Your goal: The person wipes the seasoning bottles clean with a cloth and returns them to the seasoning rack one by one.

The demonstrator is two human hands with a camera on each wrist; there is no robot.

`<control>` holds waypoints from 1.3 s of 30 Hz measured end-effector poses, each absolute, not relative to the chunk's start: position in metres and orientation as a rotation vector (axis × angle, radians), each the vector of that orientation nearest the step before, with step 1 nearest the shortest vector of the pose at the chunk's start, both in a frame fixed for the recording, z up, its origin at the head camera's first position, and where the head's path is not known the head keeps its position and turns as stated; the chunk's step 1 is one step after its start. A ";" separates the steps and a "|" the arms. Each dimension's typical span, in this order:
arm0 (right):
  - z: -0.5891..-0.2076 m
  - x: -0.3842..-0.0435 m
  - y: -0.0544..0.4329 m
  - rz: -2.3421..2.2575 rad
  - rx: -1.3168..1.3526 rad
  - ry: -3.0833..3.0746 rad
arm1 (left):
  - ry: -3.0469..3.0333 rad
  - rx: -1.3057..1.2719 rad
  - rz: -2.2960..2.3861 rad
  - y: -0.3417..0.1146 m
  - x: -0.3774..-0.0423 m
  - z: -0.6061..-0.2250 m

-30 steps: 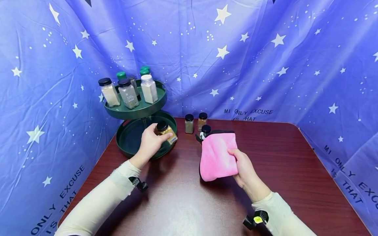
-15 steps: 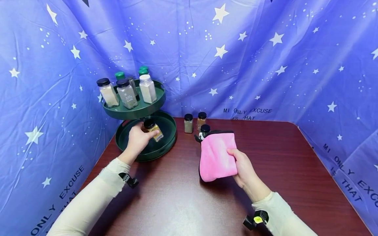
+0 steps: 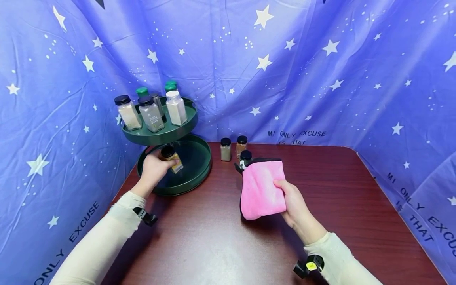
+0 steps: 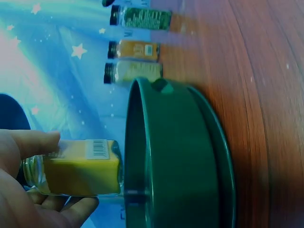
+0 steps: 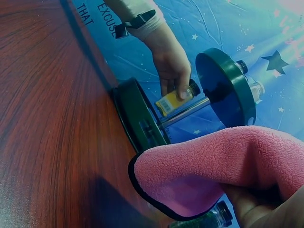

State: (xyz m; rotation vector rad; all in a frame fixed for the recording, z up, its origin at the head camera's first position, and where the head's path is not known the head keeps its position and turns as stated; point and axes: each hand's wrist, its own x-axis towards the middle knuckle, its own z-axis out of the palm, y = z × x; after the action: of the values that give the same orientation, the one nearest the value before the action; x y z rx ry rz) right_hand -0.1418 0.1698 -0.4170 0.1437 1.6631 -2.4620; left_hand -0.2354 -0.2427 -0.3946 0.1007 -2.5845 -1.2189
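Observation:
My left hand [image 3: 154, 170] grips a spice jar [image 4: 83, 168] of yellow powder with a black lid, thumb on one side and fingers on the other. In the right wrist view the jar hangs slightly tilted between the two tiers of a green round rack. Its base is close over the lower tray [image 3: 199, 178], which holds no other jar in the head view. My right hand [image 3: 293, 204] holds a folded pink cloth [image 3: 263, 190] with black edging above the table; the fingers behind the cloth are hidden in the head view.
Several jars, with black, green and white lids, stand on the upper tray [image 3: 160, 138]. A greyish-green jar [image 3: 225, 150] and an orange one [image 3: 242, 147] stand at the table's back edge. A third jar [image 3: 246, 155] is partly hidden by the cloth. Star-printed curtains enclose the table [image 3: 338, 198].
My left hand has carried the yellow spice jar leftward, from the lower tray's right side to nearer the rack's post. The right hand and cloth have stayed almost still.

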 end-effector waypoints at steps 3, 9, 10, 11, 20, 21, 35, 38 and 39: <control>-0.417 -0.141 0.170 -2.463 0.145 1.665 | -2.610 0.089 -1.167 -0.251 -0.237 -0.396; -0.418 -0.140 0.171 -2.460 0.146 1.676 | -2.655 0.067 -1.106 -0.265 -0.243 -0.399; -0.418 -0.140 0.171 -2.461 0.147 1.677 | -2.663 0.065 -1.102 -0.267 -0.244 -0.399; -0.418 -0.140 0.171 -2.461 0.149 1.678 | -2.670 0.058 -1.098 -0.269 -0.244 -0.400; -0.419 -0.140 0.171 -2.459 0.156 1.669 | -2.698 0.082 -1.091 -0.285 -0.249 -0.407; -0.419 -0.140 0.171 -2.460 0.156 1.670 | -2.698 0.084 -1.078 -0.287 -0.250 -0.407; -0.420 -0.139 0.173 -2.468 0.157 1.673 | -2.770 0.105 -1.101 -0.296 -0.260 -0.415; -0.420 -0.139 0.173 -2.468 0.161 1.672 | -2.788 0.107 -1.093 -0.297 -0.262 -0.417; -0.420 -0.139 0.173 -2.468 0.164 1.671 | -2.792 0.106 -1.094 -0.297 -0.262 -0.417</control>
State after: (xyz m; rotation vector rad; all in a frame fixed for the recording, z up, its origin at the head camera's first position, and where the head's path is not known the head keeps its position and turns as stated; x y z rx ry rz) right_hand -0.1387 0.1733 -0.4199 0.1640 1.6715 -2.4677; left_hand -0.2623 -0.2974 -0.4174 0.1057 -2.7925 -1.0939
